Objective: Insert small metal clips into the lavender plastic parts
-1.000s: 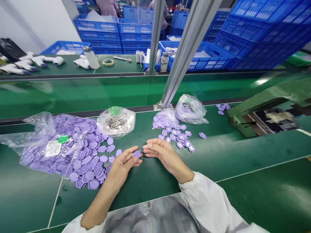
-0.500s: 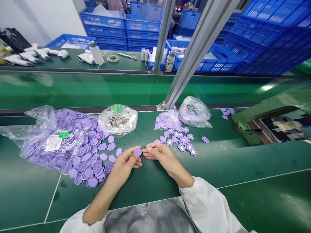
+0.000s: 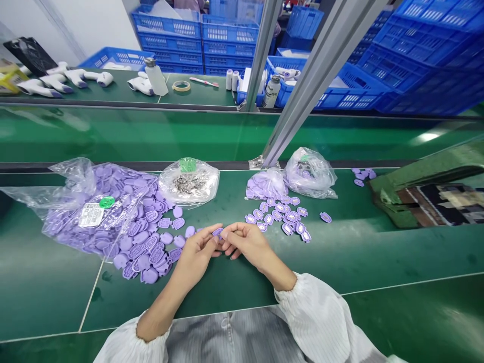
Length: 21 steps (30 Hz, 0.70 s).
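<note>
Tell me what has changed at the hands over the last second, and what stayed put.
The right hand has moved left, closing in on the left hand. Its fingertips are now at the small purple piece that the left hand pinches. Nothing was let go. The bag of purple pieces, the bag of metal parts and the loose purple pieces stayed as they were.

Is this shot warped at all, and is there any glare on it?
In the head view, wide-angle distortion bends the blue plastic crates at the upper right; glare streaks the green bench mat at the lower right; the purple plastic pieces near the center stay fairly sharp.
</note>
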{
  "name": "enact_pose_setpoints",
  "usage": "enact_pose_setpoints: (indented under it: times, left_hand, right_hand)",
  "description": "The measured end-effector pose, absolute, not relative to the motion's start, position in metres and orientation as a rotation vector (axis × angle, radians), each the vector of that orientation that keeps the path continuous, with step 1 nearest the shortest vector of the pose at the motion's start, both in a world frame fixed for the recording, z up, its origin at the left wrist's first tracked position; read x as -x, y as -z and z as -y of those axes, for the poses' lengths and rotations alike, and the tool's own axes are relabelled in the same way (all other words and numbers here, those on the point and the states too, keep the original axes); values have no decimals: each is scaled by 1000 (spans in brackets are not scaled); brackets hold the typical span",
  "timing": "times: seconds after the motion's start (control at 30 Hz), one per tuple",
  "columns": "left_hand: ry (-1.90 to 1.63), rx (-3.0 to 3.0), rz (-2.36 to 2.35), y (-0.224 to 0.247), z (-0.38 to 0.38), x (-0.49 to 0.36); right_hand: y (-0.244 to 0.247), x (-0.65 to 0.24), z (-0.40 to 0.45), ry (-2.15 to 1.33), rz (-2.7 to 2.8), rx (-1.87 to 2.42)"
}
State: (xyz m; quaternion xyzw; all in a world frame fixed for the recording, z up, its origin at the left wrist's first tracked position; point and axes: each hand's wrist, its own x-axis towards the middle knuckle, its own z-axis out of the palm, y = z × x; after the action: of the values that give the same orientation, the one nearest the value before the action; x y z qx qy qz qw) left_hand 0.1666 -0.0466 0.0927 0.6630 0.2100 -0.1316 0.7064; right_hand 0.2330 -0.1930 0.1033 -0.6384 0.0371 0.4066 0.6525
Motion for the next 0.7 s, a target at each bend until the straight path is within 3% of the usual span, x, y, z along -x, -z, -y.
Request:
enact_pose_setpoints:
  times: [0.7]
  left_hand:
    - [281,-1449,-451,-97,49,-166]
  right_hand:
    - [-94,-224,192,-812,10,1558]
